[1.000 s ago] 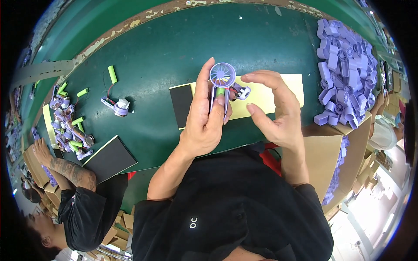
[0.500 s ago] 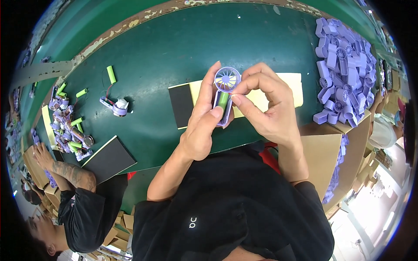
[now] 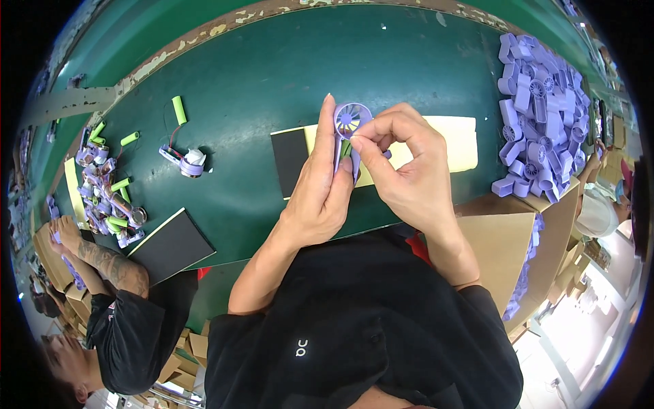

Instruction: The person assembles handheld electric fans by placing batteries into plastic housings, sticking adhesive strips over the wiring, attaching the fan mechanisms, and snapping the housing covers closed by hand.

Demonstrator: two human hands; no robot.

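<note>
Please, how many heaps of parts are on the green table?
2: one heap of mixed parts with green batteries at left, one heap of purple cases at right. The fan case in the left hand is apart from both.

Table (image 3: 238,88): bordered by a chipped rim (image 3: 218,29).
Left pad (image 3: 174,247): laid on the table.
Carton (image 3: 492,253): set at right.
Co-worker (image 3: 133,341): dressed in black.

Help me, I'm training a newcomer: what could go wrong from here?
The purple housing might slip, as only the left hand clearly grips it, with the right hand at its ring. The green cell inside, partly covered by the left thumb, might shift. Pieces from the purple pile, heaped beside the cardboard box, could slide down.
</note>
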